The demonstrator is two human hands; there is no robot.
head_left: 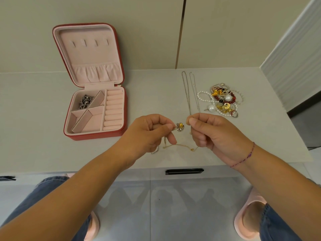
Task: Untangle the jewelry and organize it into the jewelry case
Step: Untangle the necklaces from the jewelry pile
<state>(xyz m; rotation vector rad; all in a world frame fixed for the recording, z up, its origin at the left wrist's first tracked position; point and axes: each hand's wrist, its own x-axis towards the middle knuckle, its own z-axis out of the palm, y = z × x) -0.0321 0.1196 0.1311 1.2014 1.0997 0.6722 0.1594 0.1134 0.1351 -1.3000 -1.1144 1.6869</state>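
Gold chain strung between both hands, case sitting open

Gold chain (180, 145), super thin, sags in a loop between the two hands just above the white counter (152, 94). The left hand (149, 136) pinches a little flower pendant (179, 127) with a yellow centre between thumb and forefinger. The right hand (213, 134) is pinched tight on the other end; the hands are close but not touching. A long silver chain (186, 91) lies stretched out behind them, and its near end runs right up to the right fingertips, so I can't tell if it's pinched too. The tangled pile (222, 100) of pearls, red beads and rings sits back right. The red jewelry case (121, 108) stands open back left, with pink lining and one dark silvery chain (85, 101) in its rear-left compartment. The ring rolls (113, 110) run down its right side
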